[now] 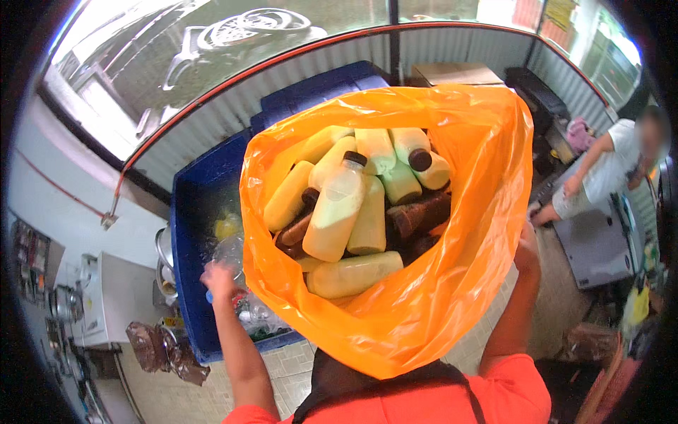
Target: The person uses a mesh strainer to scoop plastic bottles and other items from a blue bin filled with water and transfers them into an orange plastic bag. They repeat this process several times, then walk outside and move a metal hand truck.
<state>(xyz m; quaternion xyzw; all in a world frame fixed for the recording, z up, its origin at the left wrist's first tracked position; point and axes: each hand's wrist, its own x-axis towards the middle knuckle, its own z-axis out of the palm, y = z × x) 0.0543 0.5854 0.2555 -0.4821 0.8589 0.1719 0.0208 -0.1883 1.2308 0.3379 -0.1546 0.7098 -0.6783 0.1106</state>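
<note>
A large orange plastic bag (487, 177) gapes wide in front of me. Inside it lie several pale yellow-green bottles, one with a dark cap (335, 219) on top, among dark brown bottles (420, 215). My right hand (527, 247) is against the bag's right side; its fingers are mostly hidden, so I cannot tell if they grip the plastic. Left of the bag, my left hand (222, 277) hovers over or in a blue bin (187, 297) that holds clear plastic bottles (258, 311). Its fingers are blurred, and a small blue object (209, 297) shows beside it.
A blue lid (318, 92) rises behind the bag. At the far right another person (600, 169) in pale clothes stands near a grey panel (593, 240). A cardboard box (455, 74) lies at the back. Crumpled brown plastic (148, 346) and a white cabinet (116, 297) are at left.
</note>
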